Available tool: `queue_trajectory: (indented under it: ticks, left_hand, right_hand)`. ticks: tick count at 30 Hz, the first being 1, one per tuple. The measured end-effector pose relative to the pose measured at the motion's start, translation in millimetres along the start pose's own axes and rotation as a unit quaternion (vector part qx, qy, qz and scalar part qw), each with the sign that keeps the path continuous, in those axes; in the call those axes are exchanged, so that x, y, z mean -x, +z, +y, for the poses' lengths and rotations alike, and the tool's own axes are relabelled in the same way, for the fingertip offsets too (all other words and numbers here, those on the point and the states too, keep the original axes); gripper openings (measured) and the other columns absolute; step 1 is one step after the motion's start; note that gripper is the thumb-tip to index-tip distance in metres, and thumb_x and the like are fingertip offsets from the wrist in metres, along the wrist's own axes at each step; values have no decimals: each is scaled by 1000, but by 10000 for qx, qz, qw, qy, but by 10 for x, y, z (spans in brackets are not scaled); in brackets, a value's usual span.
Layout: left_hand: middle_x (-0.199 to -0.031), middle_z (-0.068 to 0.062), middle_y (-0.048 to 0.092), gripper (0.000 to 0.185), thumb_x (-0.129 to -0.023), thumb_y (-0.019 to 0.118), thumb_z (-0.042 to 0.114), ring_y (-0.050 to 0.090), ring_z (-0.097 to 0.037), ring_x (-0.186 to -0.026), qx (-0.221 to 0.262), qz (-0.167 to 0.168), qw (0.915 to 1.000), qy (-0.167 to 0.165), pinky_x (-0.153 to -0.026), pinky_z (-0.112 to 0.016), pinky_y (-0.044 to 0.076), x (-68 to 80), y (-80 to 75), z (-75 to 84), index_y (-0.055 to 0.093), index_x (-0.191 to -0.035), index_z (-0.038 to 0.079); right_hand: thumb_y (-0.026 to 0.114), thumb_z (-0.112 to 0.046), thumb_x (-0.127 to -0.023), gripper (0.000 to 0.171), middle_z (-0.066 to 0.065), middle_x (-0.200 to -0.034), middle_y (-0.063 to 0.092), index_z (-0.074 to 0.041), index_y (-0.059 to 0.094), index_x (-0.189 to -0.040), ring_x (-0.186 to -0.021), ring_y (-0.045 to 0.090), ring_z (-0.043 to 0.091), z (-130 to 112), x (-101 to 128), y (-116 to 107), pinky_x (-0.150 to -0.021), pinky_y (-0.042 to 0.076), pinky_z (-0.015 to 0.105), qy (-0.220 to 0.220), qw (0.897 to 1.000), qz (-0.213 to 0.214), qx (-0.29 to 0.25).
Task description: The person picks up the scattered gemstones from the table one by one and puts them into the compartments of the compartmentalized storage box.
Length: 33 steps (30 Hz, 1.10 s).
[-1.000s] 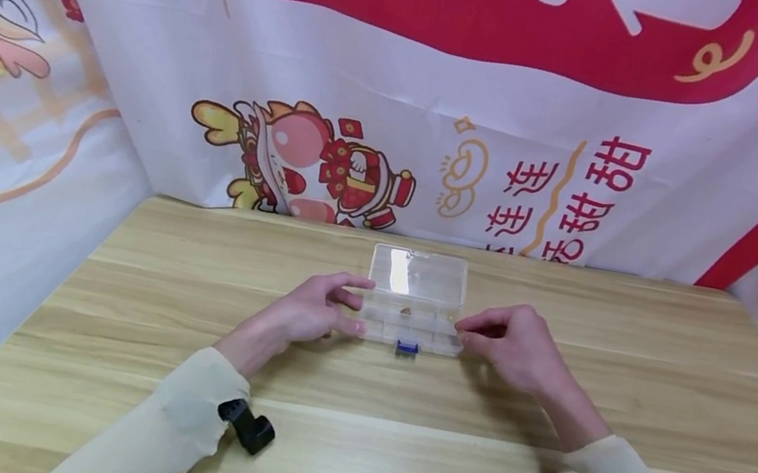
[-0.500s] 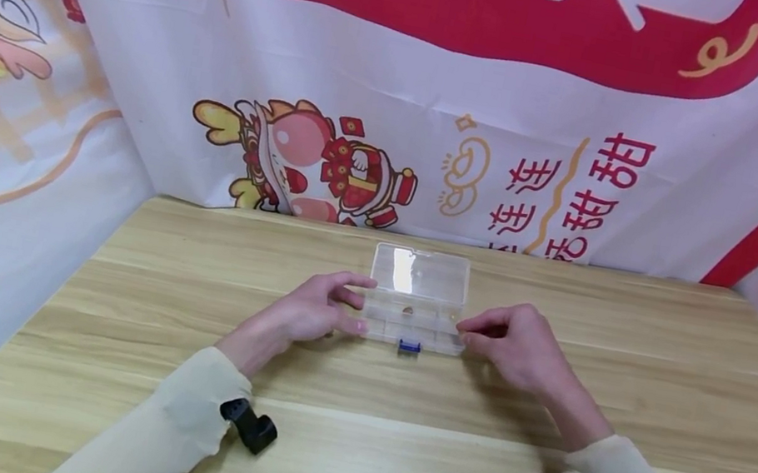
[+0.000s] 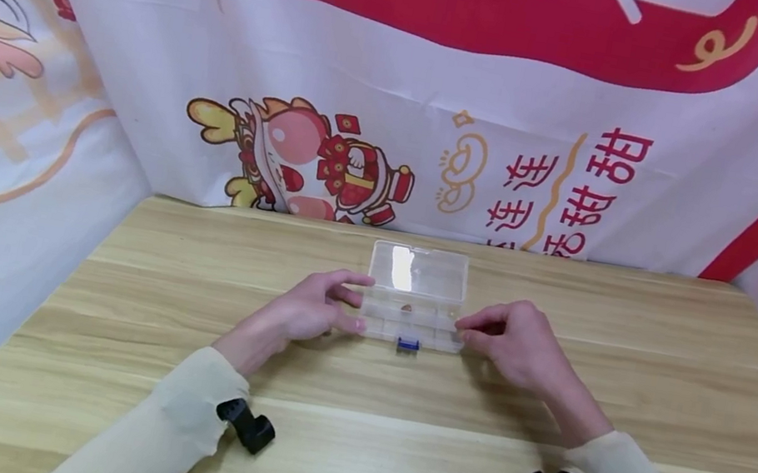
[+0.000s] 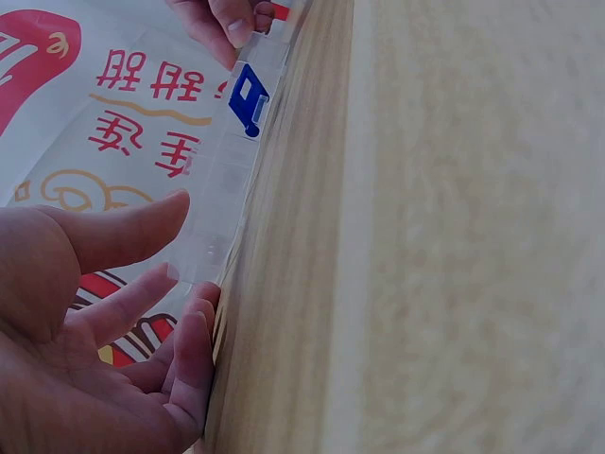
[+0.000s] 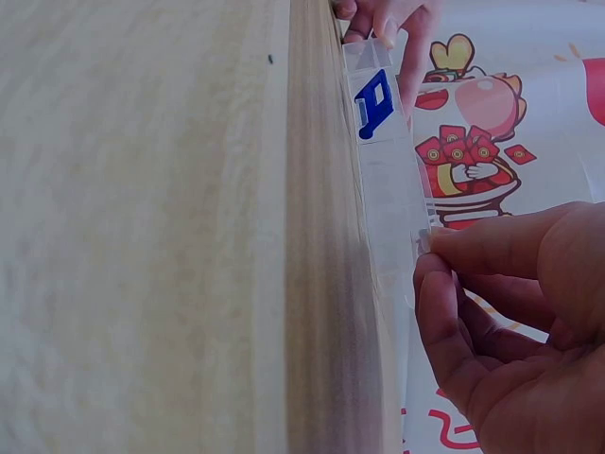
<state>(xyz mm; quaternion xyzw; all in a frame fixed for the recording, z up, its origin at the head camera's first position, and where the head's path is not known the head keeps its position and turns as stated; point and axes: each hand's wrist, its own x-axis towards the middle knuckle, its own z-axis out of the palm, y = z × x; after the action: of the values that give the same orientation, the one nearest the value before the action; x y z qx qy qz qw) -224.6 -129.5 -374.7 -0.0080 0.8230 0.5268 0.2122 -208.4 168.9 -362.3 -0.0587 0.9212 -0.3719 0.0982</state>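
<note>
your left hand [image 3: 309, 311] is at the left end of the clear box [image 3: 414, 313]. its thumb and fingers [image 4: 194, 342] curl in and touch that end, holding it. your right hand [image 3: 511, 343] is at the right end of the box. its thumb and first finger [image 5: 444, 241] pinch that end, and the other fingers curl under.

the box sits flat on the wooden surface [image 3: 386, 458], in the middle, a bit toward the far side. it lies between your two hands. the lid [image 3: 419, 270] is open and leans back, away from you. the bottom part is split into small cells. one small brown bit [image 3: 406, 307] lies in a cell near the middle. a blue clip [image 3: 408, 344] sits on the front edge of the box, on the side near you. in the left wrist view you see the blue clip [image 4: 248, 98] on the edge of the box, with the other hand's fingertips past it. in the right wrist view the blue clip [image 5: 372, 104] shows the same way.

your sleeves [image 3: 183, 418] are pale. a small black camera [image 3: 245, 424] hangs under each wrist. behind the surface hangs a white and red cloth [image 3: 449, 97] with a cartoon dragon [image 3: 301, 159] and red letters on it.
</note>
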Motion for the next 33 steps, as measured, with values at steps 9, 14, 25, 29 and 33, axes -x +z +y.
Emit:
queue_trajectory:
  ticks: [9, 14, 25, 29, 33]
  left_hand:
    - [-140, -5, 63, 62, -94, 80, 15, 56, -26, -115, -24, 15, 10000, 27, -81, -31, 49, -12, 4, -17, 59, -149, 34]
    - [-140, -5, 63, 62, -94, 80, 15, 56, -26, -115, -27, 19, 10000, 24, -82, -31, 48, -10, 4, -16, 59, -149, 34]
    - [-140, -6, 62, 64, -93, 81, 15, 57, -26, -114, -89, -5, 9999, 80, -81, -30, 49, 4, -16, -26, 58, -150, 33]
    - [-140, -5, 62, 64, -93, 81, 15, 57, -26, -115, -121, 7, 9999, 53, -81, -31, 50, 6, -26, -27, 58, -150, 35]
    - [-140, -5, 62, 64, -93, 81, 16, 57, -26, -115, -140, -44, 9998, 99, -81, -30, 50, 0, -21, -22, 57, -150, 34]
  right_hand:
    - [75, -14, -99, 14, 8, -112, 79, -14, 84, -110, -95, 62, 22, -6, 7, 12, -76, 52, 30, -86, 10000, 33, 15]
    - [74, -14, -99, 14, 8, -111, 79, -15, 84, -109, -95, 62, 23, -3, 2, 15, -77, 52, 31, -34, 10000, 42, 24]
    - [74, -14, -99, 13, 8, -110, 78, -15, 83, -107, -95, 62, 23, -11, 0, 22, -77, 52, 31, -52, 10000, 14, 46]
    - [74, -14, -100, 12, 8, -109, 78, -15, 83, -107, -94, 61, 22, -15, -5, 32, -76, 51, 31, -119, 9999, -11, 55]
    - [73, -14, -100, 12, 7, -109, 77, -16, 83, -105, -95, 61, 23, -7, 0, 25, -77, 51, 31, -55, 9999, 4, 94]
